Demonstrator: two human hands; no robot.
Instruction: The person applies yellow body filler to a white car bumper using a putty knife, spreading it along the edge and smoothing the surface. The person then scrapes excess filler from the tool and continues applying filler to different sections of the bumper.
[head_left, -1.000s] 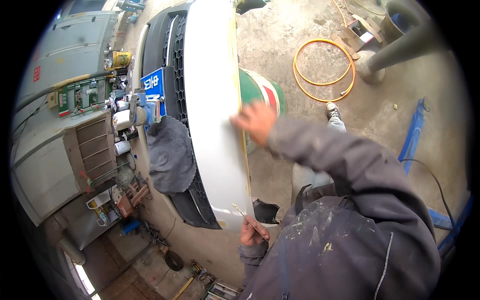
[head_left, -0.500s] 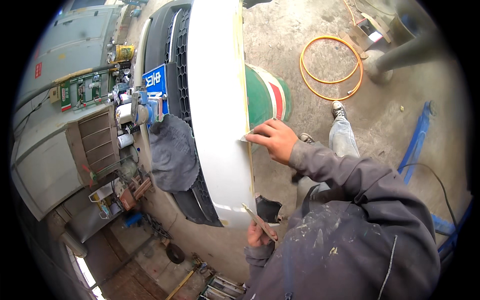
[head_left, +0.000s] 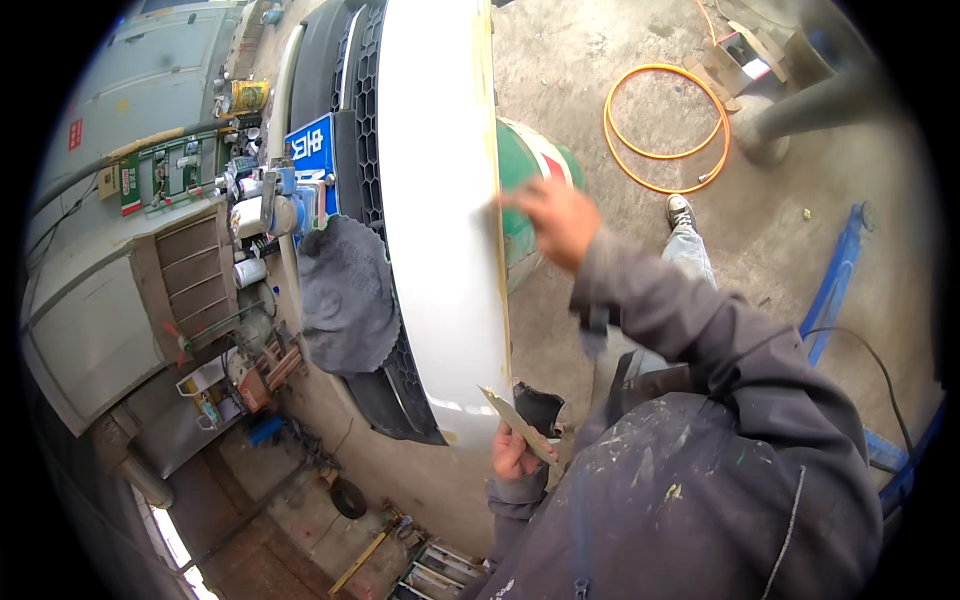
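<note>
Left hand (head_left: 514,455): grip clamped on flat board (head_left: 521,428). Right hand (head_left: 562,220) blurred by white bumper (head_left: 440,250), grip unclear. Yellowish strip (head_left: 495,135) lines edge; work seems partway, remainder unclear.

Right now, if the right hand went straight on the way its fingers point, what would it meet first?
Most likely the white curved panel, at its nearer long edge. The right hand is blurred and depth is unclear, so its fingertips may be touching it.
</note>
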